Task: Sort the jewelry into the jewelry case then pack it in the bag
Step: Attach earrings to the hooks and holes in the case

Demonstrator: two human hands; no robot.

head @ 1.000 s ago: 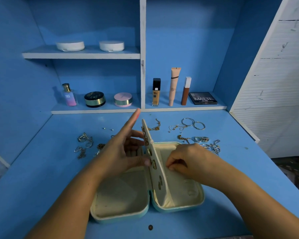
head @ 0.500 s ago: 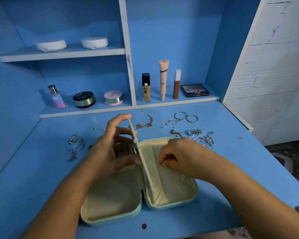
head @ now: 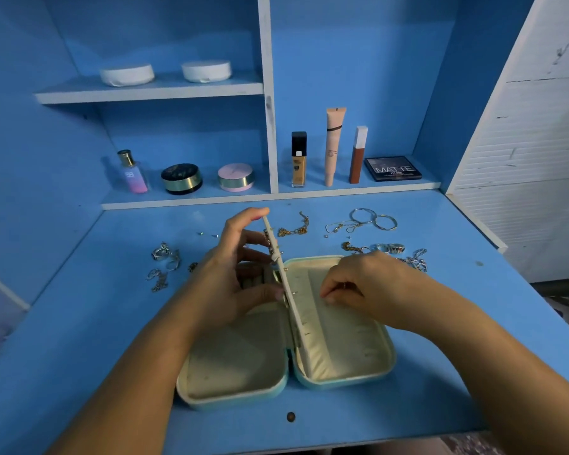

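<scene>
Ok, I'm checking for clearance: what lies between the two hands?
Head view: the upright flap of the open case, between left hand and right hand.

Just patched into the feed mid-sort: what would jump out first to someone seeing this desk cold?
The open mint jewelry case at the centre of the blue desk, its cream divider panel held upright by the left hand while the right hand, fingertips pinched, touches the right half's lining. Then the loose jewelry on the desk: silver pieces left of the case, hoops and chains behind it.
</scene>
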